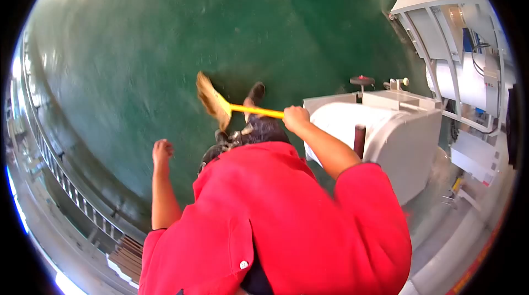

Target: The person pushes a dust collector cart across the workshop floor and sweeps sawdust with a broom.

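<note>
My right hand point(296, 118) is wrapped round the yellow handle of a broom point(256, 111). The broom is held crosswise in front of my legs, its straw-coloured bristles point(209, 100) pointing left over the green floor. Whether the bristles touch the floor I cannot tell. My left hand point(162, 152) hangs away from my body on the left, its fingers curled in with nothing visible in them. One dark shoe point(257, 92) shows just beyond the broom handle.
Close on my right stands a pale machine housing point(408, 146) with a white curved surface. Further right is a metal frame point(432, 19) around white equipment. A ladder-like metal rail point(60, 171) runs along the left, near stacked brown boards point(125, 259). Green floor point(138, 36) stretches ahead.
</note>
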`<state>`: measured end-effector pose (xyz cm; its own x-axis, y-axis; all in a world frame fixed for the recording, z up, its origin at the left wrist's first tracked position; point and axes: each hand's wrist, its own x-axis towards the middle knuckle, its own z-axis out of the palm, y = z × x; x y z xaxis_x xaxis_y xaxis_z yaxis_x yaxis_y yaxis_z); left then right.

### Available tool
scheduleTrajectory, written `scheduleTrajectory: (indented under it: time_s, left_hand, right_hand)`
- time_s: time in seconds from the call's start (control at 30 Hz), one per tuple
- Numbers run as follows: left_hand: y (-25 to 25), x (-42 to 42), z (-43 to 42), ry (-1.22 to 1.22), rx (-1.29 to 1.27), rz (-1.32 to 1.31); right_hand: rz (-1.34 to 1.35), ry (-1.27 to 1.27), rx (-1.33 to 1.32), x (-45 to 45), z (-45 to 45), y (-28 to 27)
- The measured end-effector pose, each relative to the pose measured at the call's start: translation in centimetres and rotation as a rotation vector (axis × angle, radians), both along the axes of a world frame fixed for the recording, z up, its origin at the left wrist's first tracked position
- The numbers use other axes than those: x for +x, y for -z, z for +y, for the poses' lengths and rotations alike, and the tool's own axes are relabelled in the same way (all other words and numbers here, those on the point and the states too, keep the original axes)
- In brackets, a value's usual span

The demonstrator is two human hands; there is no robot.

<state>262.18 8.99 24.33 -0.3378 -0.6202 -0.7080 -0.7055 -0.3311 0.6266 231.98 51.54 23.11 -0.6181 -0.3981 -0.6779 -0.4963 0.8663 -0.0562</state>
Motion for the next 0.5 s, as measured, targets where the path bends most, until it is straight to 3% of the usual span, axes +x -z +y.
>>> scheduleTrajectory:
  time_s: [0.1,0.2,0.3,0.5]
  left_hand:
    - [-0.2,-11.2,1.9,0.254,0.101,-0.03]
    - [0.5,-20.1,1.2,0.449,0.096,0.005]
    - [-2.6,-30.3,1.9,0.419,0.172,0.06]
    - [-1.0,-46.1,-3.2,0.662,0.147,0.002]
  right_hand:
    - [0.028,-0.007,0.046,-5.7,-0.6,-2.8]
    - [0.046,0.145,0.124,-11.5,-1.1,-3.6]
    - [0.08,0.328,0.157,-15.7,1.7,-5.4]
    - [0.019,0.682,0.291,-21.1,8.7,-10.3]
